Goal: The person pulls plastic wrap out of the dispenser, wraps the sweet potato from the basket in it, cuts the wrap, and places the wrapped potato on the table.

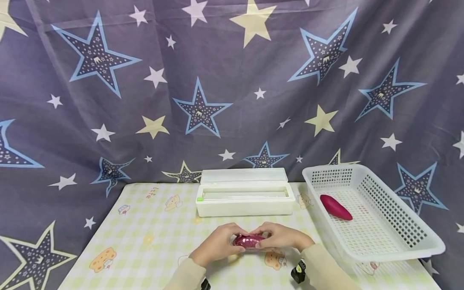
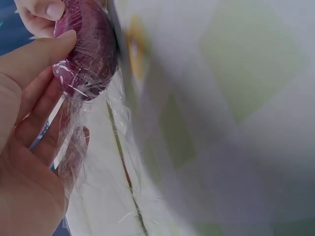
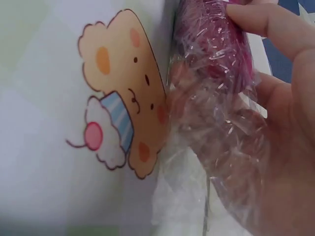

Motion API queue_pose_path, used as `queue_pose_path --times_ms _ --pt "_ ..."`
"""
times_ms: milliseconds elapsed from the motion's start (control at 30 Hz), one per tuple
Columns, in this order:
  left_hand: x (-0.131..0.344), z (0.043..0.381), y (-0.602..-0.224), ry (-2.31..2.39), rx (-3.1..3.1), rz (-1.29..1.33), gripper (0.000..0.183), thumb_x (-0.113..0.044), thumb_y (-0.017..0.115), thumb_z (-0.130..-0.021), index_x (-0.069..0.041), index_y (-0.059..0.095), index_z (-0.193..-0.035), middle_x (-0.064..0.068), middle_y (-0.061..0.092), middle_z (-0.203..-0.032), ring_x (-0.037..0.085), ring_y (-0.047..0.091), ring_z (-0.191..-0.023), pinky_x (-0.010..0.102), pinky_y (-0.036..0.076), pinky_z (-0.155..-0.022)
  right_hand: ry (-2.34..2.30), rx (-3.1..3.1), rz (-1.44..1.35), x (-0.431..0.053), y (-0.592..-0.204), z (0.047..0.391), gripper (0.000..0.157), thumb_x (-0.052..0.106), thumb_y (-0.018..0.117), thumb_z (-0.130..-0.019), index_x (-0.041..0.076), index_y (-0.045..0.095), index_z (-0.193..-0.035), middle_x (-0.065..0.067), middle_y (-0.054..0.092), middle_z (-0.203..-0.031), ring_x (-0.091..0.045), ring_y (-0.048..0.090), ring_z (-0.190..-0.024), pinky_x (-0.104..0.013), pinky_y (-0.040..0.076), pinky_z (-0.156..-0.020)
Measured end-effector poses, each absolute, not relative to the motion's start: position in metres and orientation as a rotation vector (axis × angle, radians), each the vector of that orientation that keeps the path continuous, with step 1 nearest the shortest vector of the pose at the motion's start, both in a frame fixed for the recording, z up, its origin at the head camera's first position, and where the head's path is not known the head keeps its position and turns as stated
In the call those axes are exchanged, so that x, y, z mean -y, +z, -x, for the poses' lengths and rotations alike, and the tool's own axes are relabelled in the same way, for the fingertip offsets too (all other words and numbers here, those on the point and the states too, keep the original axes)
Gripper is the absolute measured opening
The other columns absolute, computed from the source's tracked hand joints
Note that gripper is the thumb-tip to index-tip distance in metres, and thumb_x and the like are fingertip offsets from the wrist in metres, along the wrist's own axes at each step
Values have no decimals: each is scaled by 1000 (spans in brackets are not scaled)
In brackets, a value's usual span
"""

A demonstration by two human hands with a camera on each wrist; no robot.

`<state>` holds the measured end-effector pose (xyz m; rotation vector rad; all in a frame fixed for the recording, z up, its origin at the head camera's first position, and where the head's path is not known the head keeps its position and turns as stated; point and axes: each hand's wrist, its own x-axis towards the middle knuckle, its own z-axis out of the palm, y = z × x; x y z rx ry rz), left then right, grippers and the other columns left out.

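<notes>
A purple-red sweet potato [image 1: 246, 241] wrapped in clear cling film is held just above or on the table between both hands. My left hand [image 1: 221, 243] grips its left end, the thumb pressing on the film in the left wrist view. My right hand [image 1: 278, 236] grips the other end with thumb and fingers. Loose, crumpled cling film [image 3: 216, 128] trails from the right end over the right fingers. More loose film [image 2: 78, 132] hangs at the left end, across the left fingers.
Behind the hands stands a white cling film box [image 1: 245, 206] with its lid [image 1: 243, 175] raised. A white plastic basket [image 1: 393, 255] at the right holds an unwrapped sweet potato [image 1: 335, 207]. The checked tablecloth [image 1: 143, 237] reaches back to a starry curtain [image 1: 230, 85].
</notes>
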<state>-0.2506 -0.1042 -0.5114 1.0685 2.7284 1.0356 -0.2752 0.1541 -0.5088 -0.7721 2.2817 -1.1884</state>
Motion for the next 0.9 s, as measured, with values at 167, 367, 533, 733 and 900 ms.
queue_pose_path --times_ms 167,367,533,733,900 --pt "105 255 -512 1024 -2745 -1030 39 -17 80 -86 -10 70 -123 -4 67 -111 9 61 -101 31 51 -94 -1138 -2374 813 -154 -507 277 38 30 70 -91 17 69 -127 2 65 -109 -16 60 -93 -35 50 -82" --pt "107 263 -516 1029 -2739 -960 38 -21 74 -91 -7 69 -125 0 67 -110 14 62 -99 33 52 -92 -1108 -2483 891 -152 -504 276 29 32 64 -98 13 69 -120 4 69 -107 -12 62 -88 -31 53 -76" --pt "108 269 -515 1025 -2695 -987 38 -22 71 -93 -5 68 -127 3 67 -112 15 62 -99 32 53 -90 -960 -2687 997 -150 -499 270 27 26 66 -97 10 70 -118 0 68 -109 -14 62 -94 -36 53 -83" --pt "111 276 -505 970 -2650 -944 38 -26 66 -98 -5 67 -129 8 68 -116 21 64 -104 37 52 -93 -620 -3033 1205 -137 -487 261 23 21 75 -90 9 73 -110 -3 69 -107 -21 63 -98 -44 52 -88" --pt "112 278 -503 954 -2634 -866 40 -30 63 -100 -7 64 -133 7 67 -122 23 63 -111 43 49 -100 -526 -3029 1181 -130 -488 259 35 23 80 -86 7 71 -115 -5 69 -112 -22 64 -103 -40 53 -92"
